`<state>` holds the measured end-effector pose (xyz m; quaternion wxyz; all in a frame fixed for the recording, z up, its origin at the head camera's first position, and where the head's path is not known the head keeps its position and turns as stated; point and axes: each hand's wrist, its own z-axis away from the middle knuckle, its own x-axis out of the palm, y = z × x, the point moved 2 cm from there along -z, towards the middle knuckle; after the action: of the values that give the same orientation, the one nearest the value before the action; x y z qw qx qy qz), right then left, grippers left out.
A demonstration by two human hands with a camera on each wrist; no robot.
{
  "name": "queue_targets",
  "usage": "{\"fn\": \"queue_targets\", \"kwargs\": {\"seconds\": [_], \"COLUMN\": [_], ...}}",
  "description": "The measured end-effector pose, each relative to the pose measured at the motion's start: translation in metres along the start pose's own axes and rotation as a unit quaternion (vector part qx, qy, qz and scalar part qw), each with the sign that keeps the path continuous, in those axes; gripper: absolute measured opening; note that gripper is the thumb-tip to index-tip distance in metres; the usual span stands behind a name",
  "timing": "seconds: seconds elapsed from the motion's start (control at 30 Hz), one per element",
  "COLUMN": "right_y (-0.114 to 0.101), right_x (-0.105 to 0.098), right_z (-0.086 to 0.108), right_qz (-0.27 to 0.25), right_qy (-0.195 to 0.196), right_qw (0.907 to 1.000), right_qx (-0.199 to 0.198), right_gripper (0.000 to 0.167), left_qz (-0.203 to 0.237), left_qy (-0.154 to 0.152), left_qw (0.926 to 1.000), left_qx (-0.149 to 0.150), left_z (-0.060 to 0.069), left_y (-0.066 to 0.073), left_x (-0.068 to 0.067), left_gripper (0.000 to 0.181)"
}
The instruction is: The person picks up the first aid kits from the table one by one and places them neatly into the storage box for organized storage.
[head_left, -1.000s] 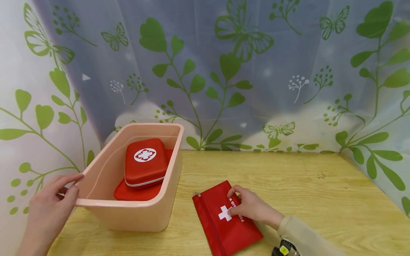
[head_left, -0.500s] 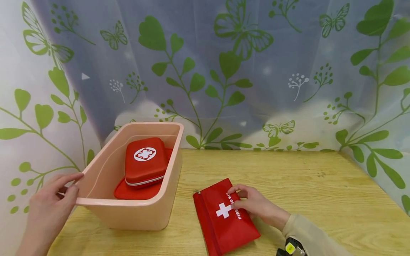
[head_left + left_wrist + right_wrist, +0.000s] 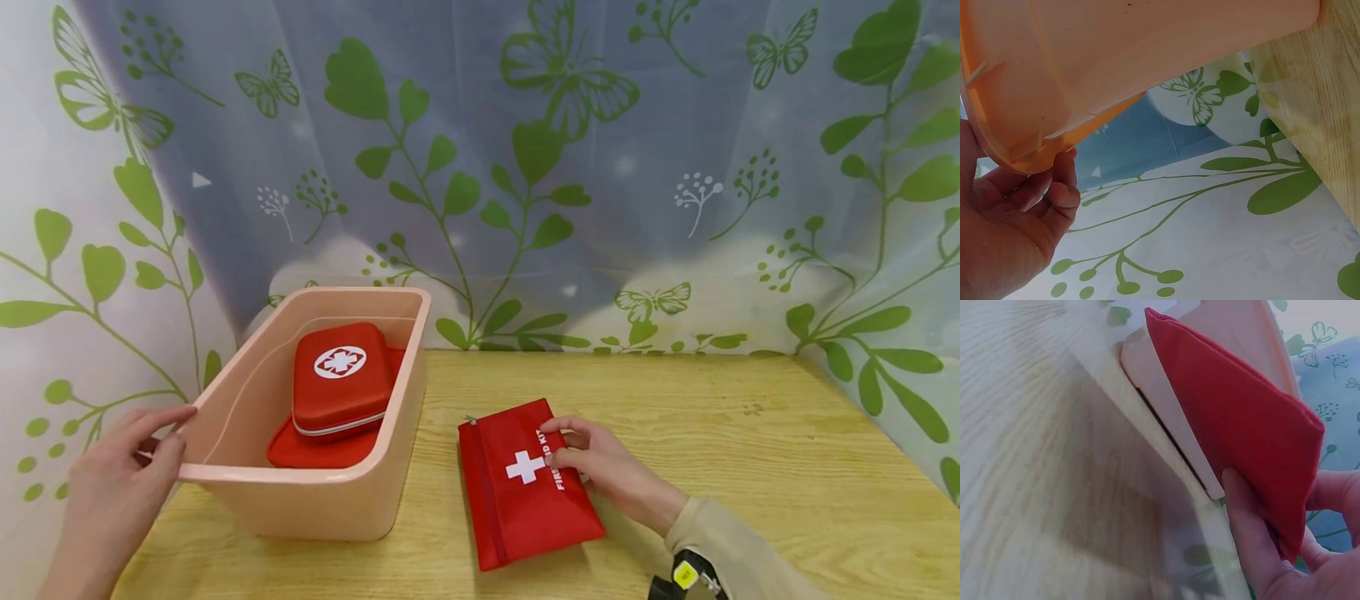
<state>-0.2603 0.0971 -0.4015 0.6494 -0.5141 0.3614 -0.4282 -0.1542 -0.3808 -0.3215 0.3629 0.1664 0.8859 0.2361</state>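
Observation:
At the left, my left hand (image 3: 120, 483) pinches the near left corner of a pink plastic bin (image 3: 300, 508); in the left wrist view the fingers curl under its rim (image 3: 1029, 164). My right hand (image 3: 611, 471) grips the right edge of a red first aid pouch (image 3: 525, 517) with a white cross and a zipper. The right wrist view shows the pouch (image 3: 1235, 406) tilted above the table, fingers beneath it and thumb on the other face. Inside the bin, a red hard zip case (image 3: 341, 392) with a white emblem lies on a flatter red item (image 3: 322, 450), which it partly covers.
The wood-grain table (image 3: 712, 442) reaches back to a curtain (image 3: 480, 167) printed with green leaves and butterflies. The bin's right wall stands between the pouch and the red case. A strapped device (image 3: 686, 575) sits at my right wrist.
The pouch, held in my right hand, has risen off the table and moved slightly away from me. My left hand and the bin have stayed in place.

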Motion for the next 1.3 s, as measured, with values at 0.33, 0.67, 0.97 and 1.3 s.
{"fn": "queue_targets", "kwargs": {"seconds": [0.33,0.67,0.97,1.3], "right_y": [-0.015,-0.037,-0.053,-0.065], "right_x": [-0.011,-0.023,-0.029,-0.025], "right_z": [-0.001,0.001,-0.001,-0.006], "right_qz": [-0.008,-0.006,-0.022,-0.031], "right_qy": [0.030,0.037,0.046,0.047], "right_qw": [0.9994,0.9982,0.9971,0.9964], "right_qx": [-0.017,-0.048,-0.056,-0.062], "right_gripper": [0.046,0.047,0.049,0.049], "left_qz": [-0.008,-0.024,-0.030,-0.030], "left_qy": [-0.005,-0.012,-0.007,-0.004], "left_qw": [0.9999,0.9992,0.9991,0.9992], "left_qx": [0.013,0.030,0.028,0.025], "left_z": [0.000,0.000,0.000,-0.001], "left_y": [0.000,0.003,0.004,0.002], "left_x": [0.000,0.000,-0.001,-0.001], "left_gripper": [0.022,0.022,0.022,0.022]}}
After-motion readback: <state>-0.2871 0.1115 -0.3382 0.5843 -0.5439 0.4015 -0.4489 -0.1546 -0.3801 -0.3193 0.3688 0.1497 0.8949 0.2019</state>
